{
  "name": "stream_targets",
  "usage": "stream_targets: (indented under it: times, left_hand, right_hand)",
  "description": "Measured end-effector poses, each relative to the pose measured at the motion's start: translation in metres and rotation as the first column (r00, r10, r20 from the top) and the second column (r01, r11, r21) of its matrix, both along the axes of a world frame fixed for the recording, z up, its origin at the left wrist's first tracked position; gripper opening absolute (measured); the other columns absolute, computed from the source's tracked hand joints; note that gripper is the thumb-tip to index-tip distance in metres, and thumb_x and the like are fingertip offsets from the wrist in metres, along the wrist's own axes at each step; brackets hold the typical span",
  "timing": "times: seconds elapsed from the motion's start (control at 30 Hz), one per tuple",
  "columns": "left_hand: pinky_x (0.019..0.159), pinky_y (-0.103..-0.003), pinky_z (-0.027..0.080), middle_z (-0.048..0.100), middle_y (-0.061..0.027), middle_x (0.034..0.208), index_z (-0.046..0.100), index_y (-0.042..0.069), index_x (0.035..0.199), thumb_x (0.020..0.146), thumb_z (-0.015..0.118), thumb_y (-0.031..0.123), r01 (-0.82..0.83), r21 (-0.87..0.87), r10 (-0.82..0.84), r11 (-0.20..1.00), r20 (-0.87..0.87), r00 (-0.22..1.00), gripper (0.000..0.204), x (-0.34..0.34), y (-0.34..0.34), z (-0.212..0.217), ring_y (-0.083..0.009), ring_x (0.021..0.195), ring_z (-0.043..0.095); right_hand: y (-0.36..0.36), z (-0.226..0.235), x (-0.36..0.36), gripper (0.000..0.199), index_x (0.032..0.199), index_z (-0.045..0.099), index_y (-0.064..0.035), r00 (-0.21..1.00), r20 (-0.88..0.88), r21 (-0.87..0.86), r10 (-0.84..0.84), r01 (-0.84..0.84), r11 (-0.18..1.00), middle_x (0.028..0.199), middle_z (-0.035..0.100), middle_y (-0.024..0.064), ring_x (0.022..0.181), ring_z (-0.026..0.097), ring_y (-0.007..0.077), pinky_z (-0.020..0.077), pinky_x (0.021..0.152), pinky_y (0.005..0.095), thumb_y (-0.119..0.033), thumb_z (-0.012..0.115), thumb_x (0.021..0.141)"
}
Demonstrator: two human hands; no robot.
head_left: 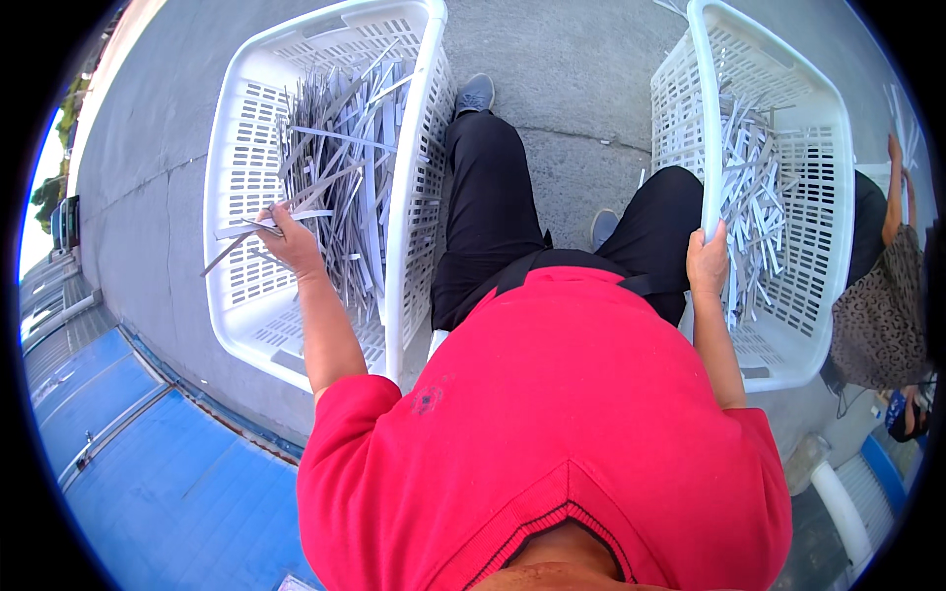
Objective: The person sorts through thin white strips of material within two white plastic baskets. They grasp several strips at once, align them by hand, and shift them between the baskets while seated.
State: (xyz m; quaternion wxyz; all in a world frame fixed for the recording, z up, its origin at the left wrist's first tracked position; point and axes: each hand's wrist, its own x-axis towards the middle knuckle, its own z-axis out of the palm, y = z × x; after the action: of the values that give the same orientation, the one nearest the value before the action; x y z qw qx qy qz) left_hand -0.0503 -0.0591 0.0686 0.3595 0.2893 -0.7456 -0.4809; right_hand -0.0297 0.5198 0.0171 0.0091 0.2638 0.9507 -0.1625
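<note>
My left hand (289, 239) is inside a white slatted plastic basket (236, 148) on my left and grips a few thin grey strips (246, 232) that stick out leftward. A heap of the same grey strips (345, 148) lies in that basket. My right hand (708, 262) clasps the near rim of a second white basket (818, 128) on my right, which holds paler grey-white strips (754, 187). I am seated, wearing a red shirt and black trousers, with my legs between the two baskets.
Grey concrete ground (572, 59) lies under the baskets and my shoes. A blue surface (148, 463) runs along the lower left. Another person in a patterned garment (877, 305) sits at the right edge beside the right basket.
</note>
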Motion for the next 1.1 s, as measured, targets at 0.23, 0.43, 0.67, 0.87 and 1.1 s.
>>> stream_targets:
  times: [0.23,0.43,0.67,0.87,1.1]
  left_hand:
    - [0.078,-0.034,0.041,0.052,-0.0154,0.095,0.042,-0.004,0.102,0.093,0.043,0.015,-0.237,0.011,0.235,0.971,-0.198,0.952,0.022,-0.006,-0.005,0.087,-0.0216,0.086,0.05]
    - [0.075,-0.034,0.041,0.053,-0.0128,0.087,0.042,-0.004,0.101,0.093,0.043,0.012,-0.329,0.089,0.337,0.94,-0.397,0.854,0.018,0.009,-0.001,0.155,-0.0192,0.082,0.049]
    - [0.07,-0.031,0.048,0.056,-0.0144,0.086,0.045,-0.005,0.101,0.094,0.043,0.012,-0.374,0.042,0.347,0.927,-0.481,0.805,0.018,0.026,-0.012,0.221,-0.019,0.078,0.054]
    - [0.071,-0.03,0.049,0.058,-0.0122,0.085,0.05,-0.006,0.097,0.093,0.046,0.013,-0.275,-0.015,0.235,0.961,-0.476,0.847,0.019,0.006,-0.009,0.251,-0.0179,0.078,0.056]
    - [0.069,-0.026,0.042,0.058,-0.0041,0.082,0.055,0.0,0.098,0.091,0.052,0.015,0.44,0.05,-0.44,0.896,-0.025,0.898,0.017,-0.032,0.079,0.164,-0.0108,0.074,0.052]
  right_hand:
    - [0.004,-0.005,0.001,0.049,0.126,0.04,-0.0012,1.0,-0.018,-0.031,-0.003,0.002,1.0,0.11,0.055,0.0263,0.1,0.054,0.041,0.0415,0.086,0.0454,-0.026,0.046,0.084]
    - [0.005,-0.004,0.0,0.051,0.128,0.039,-0.0008,0.999,0.042,-0.057,-0.017,0.02,0.998,0.113,0.054,0.0263,0.101,0.054,0.0407,0.0412,0.087,0.0452,-0.027,0.045,0.084]
    - [0.008,-0.012,-0.002,0.053,0.129,0.038,-0.0003,0.999,0.05,-0.054,-0.02,0.023,0.998,0.117,0.052,0.0265,0.105,0.052,0.0405,0.0406,0.089,0.0446,-0.027,0.044,0.084]
    - [0.007,-0.009,-0.003,0.053,0.129,0.037,0.0003,0.996,0.07,-0.05,-0.048,0.052,0.997,0.119,0.05,0.0269,0.107,0.051,0.0402,0.0403,0.09,0.0442,-0.025,0.045,0.083]
    - [-0.062,0.034,-0.045,0.062,0.128,0.035,-0.0017,0.796,-0.404,0.106,0.451,-0.448,0.887,0.126,0.041,0.0209,0.119,0.038,0.0366,0.0308,0.102,0.0429,-0.007,0.061,0.073]
